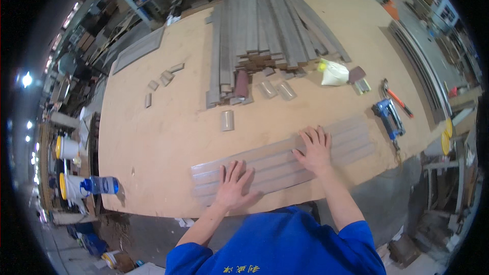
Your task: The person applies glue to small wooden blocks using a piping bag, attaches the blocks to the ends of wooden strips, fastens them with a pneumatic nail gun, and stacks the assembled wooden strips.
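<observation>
A grey, ribbed panel of long parallel strips (pixel 277 165) lies aslant near the front edge of the table. My left hand (pixel 234 187) rests on its left part, with fingers spread and nothing in them. Toward the right part, my right hand (pixel 314 150) lies on the strips with its fingers apart, also holding nothing. The panel's right end looks blurred. Right of the panel lies a blue nail gun (pixel 390 117). Beyond the panel, a small grey curved block (pixel 227 120) stands by itself on the board.
A tall pile of long grey strips (pixel 260 20) covers the far middle of the tan table (pixel 163 137). Pincers with orange handles (pixel 399 101) lie at the right, near a white bag (pixel 334 73). A blue water bottle (pixel 102 185) sits at the left front edge.
</observation>
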A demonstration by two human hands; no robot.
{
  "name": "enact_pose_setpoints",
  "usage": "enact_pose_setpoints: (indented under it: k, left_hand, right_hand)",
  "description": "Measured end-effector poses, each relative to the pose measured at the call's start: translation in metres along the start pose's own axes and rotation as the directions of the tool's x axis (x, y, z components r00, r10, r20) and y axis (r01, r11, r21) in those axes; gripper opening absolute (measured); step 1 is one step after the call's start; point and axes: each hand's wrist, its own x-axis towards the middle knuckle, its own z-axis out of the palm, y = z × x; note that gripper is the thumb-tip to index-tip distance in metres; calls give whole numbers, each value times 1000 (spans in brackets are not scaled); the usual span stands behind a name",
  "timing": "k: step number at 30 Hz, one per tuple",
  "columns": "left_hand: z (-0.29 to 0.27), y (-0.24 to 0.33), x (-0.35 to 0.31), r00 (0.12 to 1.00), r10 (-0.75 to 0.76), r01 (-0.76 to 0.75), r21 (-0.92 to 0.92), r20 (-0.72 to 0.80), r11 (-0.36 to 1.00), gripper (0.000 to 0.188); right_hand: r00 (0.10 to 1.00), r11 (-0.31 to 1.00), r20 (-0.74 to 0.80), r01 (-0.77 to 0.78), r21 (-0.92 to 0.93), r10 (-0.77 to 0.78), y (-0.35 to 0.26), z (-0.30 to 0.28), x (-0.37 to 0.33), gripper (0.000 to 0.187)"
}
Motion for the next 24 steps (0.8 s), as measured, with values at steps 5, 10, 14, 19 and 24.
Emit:
enact_pose_setpoints:
  k: [5,10,14,19,24]
  left_hand:
    - [-1,6,0,996,-50,52,18,-77,998,78]
    - [-4,-18,22,968,-149,106,-206,-203,973,72]
    - [-18,-49,108,815,-415,294,-329,-403,897,68]
    - [-21,-69,168,779,-556,512,-217,-289,831,61]
    - [-2,-6,179,894,-409,366,-230,-181,902,57]
  right_hand:
    - [1000,1000,14,-11,-4,11,1,10,-18,65]
    - [999,998,38,-29,62,26,2,5,-25,61]
    - [996,996,51,-75,45,73,5,1,-24,60]
    - [989,980,12,-144,139,144,2,7,-11,60]
    - [963,938,-32,-252,239,267,11,16,58,63]
